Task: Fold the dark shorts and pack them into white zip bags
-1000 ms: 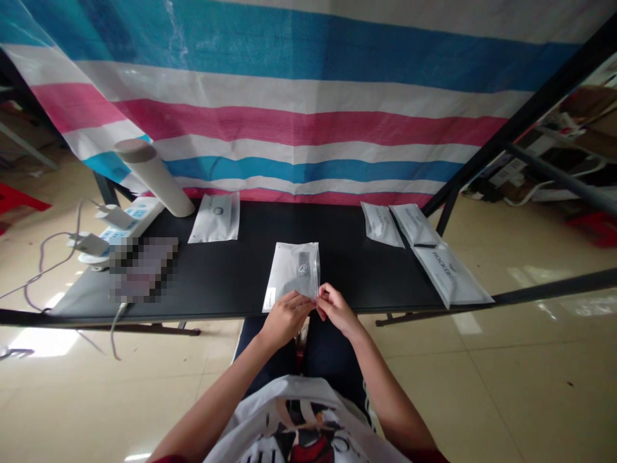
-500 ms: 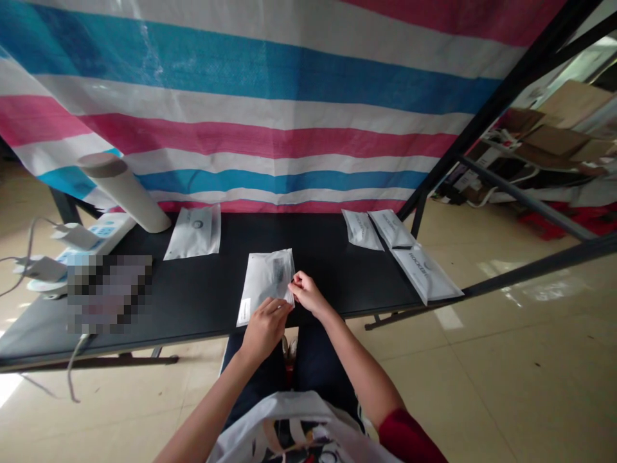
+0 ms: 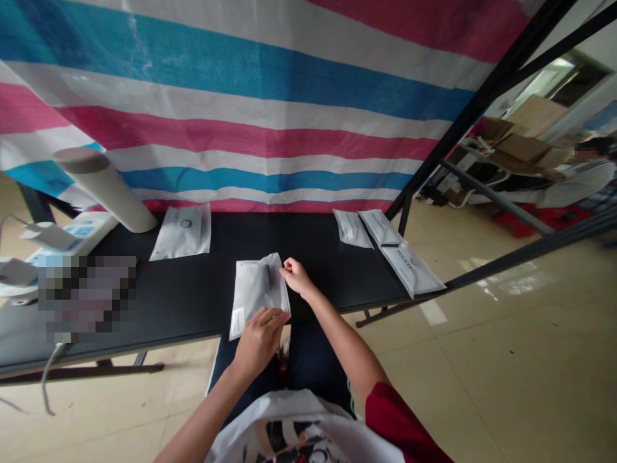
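A white zip bag lies on the black table, with a dark elongated item showing through its film. My left hand rests on the bag's lower right part, fingers over its edge. My right hand pinches the bag's upper right corner with its fingertips. Dark trousers show below the table edge, between my forearms.
Along the table's far side lie a white flat packet and, at right, several more packets. A cardboard tube leans at left near a power strip. A pixelated patch covers part of the table. A person sits far right.
My hands have moved apart, the right going up along the bag's right edge and the left staying low. The bag has turned slightly, and the whole view has shifted left and tilted.
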### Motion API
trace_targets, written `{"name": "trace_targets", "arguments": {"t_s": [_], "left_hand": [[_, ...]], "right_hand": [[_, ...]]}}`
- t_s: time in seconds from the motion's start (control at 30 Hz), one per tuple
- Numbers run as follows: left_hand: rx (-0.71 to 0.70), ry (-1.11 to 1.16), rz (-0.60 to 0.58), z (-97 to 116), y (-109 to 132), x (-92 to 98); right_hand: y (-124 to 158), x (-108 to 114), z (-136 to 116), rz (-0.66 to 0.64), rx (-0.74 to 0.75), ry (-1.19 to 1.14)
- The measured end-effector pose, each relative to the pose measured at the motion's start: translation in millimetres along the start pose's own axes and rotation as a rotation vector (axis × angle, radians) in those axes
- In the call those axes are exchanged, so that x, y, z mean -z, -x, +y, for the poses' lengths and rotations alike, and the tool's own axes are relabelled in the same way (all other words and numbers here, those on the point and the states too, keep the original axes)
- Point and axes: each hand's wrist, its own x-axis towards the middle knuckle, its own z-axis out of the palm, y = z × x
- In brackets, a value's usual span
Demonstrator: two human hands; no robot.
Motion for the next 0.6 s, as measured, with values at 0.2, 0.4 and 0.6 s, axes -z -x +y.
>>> {"name": "trace_targets", "arguments": {"t_s": [0.2, 0.4, 0.6], "left_hand": [[0.016, 0.051, 0.015, 16, 5, -3.8], [0.027, 0.064, 0.021, 14, 4, 4.5], [0.022, 0.049, 0.021, 15, 5, 14.4]], "right_hand": [[-20, 13, -5, 0.119, -0.002, 0.033], [-27, 18, -8, 0.126, -0.001, 0.034], [-38, 19, 0, 0.082, 0.03, -0.04]]}}
